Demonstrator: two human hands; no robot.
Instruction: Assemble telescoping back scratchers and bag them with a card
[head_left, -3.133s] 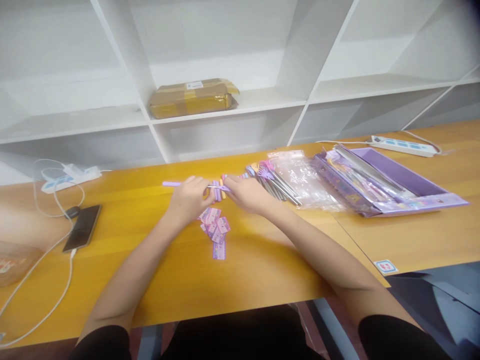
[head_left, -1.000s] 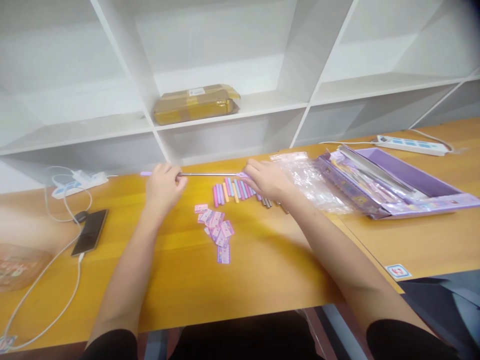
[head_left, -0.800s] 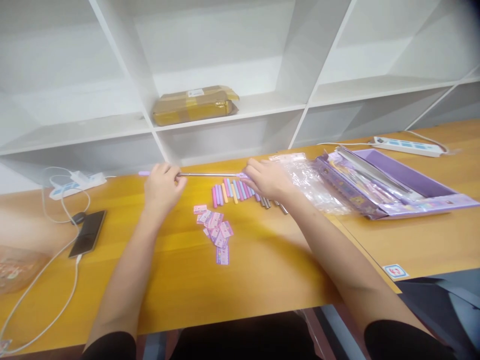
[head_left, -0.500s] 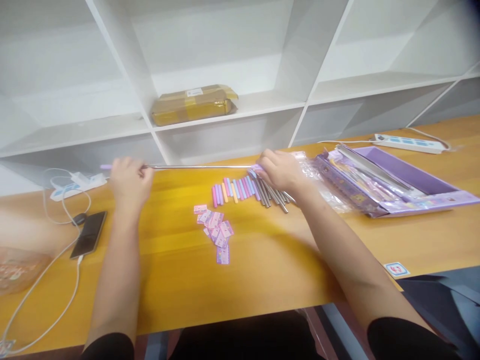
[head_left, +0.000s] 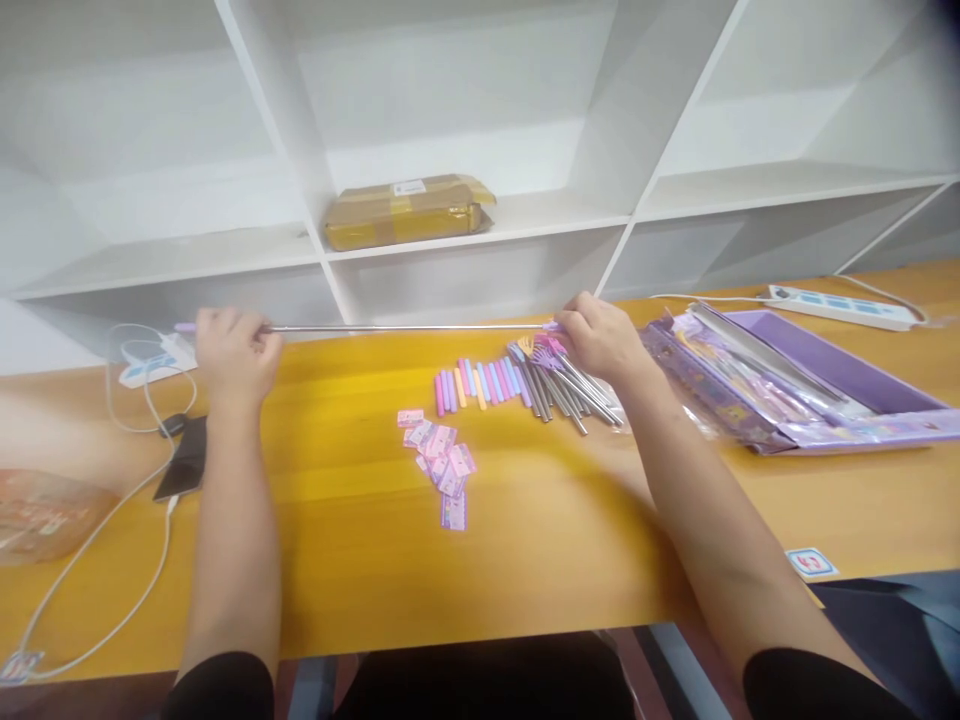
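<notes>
A thin silver telescopic rod (head_left: 405,328) is stretched out level above the wooden table (head_left: 570,540). My left hand (head_left: 234,352) is closed round its purple handle end at the left. My right hand (head_left: 600,338) pinches the other end at the right. Below the rod lies a row of pastel handle sleeves (head_left: 480,382). A bundle of collapsed metal rods with small fork-like tips (head_left: 562,385) lies just under my right hand. A small heap of purple paper tags (head_left: 442,462) lies nearer to me.
An open purple box (head_left: 817,385) with clear plastic bags stands at the right. A white power strip (head_left: 840,305) lies behind it. At the left are a black phone (head_left: 184,458), white cables and another power strip (head_left: 154,358). A brown parcel (head_left: 409,210) sits on the white shelf.
My hands have drawn apart, the left going left and the right going right, so the rod is now much longer. The bundle of rods under my right hand is uncovered.
</notes>
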